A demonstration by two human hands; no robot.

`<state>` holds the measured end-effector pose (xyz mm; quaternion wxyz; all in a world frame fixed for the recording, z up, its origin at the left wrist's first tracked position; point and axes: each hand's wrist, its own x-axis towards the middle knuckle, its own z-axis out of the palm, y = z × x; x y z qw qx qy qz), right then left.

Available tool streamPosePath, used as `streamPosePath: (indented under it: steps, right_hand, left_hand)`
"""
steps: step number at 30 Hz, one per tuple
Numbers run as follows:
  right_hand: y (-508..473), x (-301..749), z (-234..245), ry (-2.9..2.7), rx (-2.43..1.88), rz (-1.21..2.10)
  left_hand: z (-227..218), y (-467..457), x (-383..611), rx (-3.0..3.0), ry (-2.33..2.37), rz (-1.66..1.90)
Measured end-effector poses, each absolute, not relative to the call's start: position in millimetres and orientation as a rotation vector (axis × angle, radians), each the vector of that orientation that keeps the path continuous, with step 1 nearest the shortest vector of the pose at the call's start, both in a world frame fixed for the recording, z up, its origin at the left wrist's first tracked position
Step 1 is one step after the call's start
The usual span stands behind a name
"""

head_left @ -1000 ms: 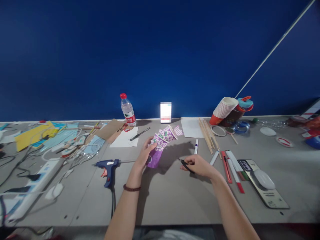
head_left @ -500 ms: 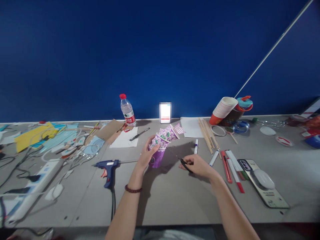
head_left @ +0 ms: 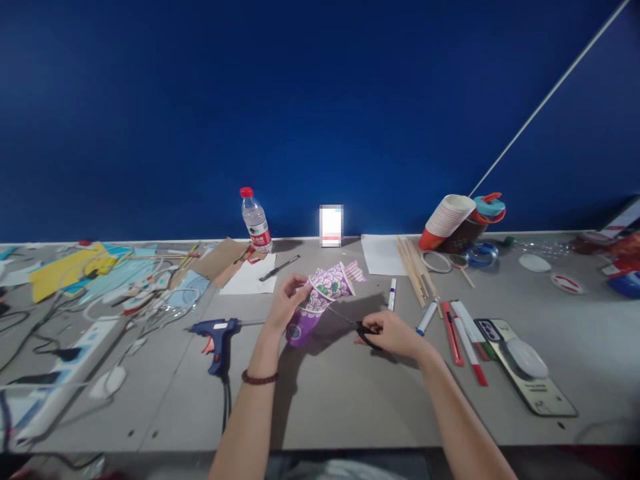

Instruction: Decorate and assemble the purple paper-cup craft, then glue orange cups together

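My left hand (head_left: pixel 289 303) is closed round a paper-cup fish (head_left: pixel 333 283), made of cups set one in another. Purple scales with green patches cover its cups, a striped paper tail sticks out at the right, and the solid purple end with a round eye points down and left. Black-handled scissors (head_left: pixel 367 333) are in my right hand (head_left: pixel 390 331), fingers wrapped round the handles. Their thin blades point left and reach the lower side of the fish near a cup rim; whether they touch it I cannot tell.
To the left lie a blue glue gun (head_left: pixel 216 337) and a power strip (head_left: pixel 75 373) with cables. A water bottle (head_left: pixel 256 223) stands at the back. On the right are wooden sticks (head_left: pixel 414 273), stacked paper cups (head_left: pixel 447 220), markers (head_left: pixel 467 333) and a phone (head_left: pixel 525 373) with a white mouse on it.
The paper-cup fish has tilted and come lower, its eye end swinging left and its eye now showing more. The scissors have shifted slightly left, closer against the cups.
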<state>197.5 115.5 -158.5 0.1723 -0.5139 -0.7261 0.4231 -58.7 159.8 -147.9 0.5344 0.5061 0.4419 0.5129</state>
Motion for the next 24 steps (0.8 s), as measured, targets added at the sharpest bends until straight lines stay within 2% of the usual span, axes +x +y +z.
streamPosePath:
  steps: [9, 24]
  right_hand:
    - [113.9, 194.0, -155.8, -2.030, -1.428, 1.300]
    - [112.9, 197.0, -151.7, -1.942, -1.386, 1.481]
  left_hand:
    - [-136.5, 154.2, -61.8, 1.198, 0.985, 1.123]
    - [-139.6, 154.3, -57.7, 1.144, 0.965, 1.164]
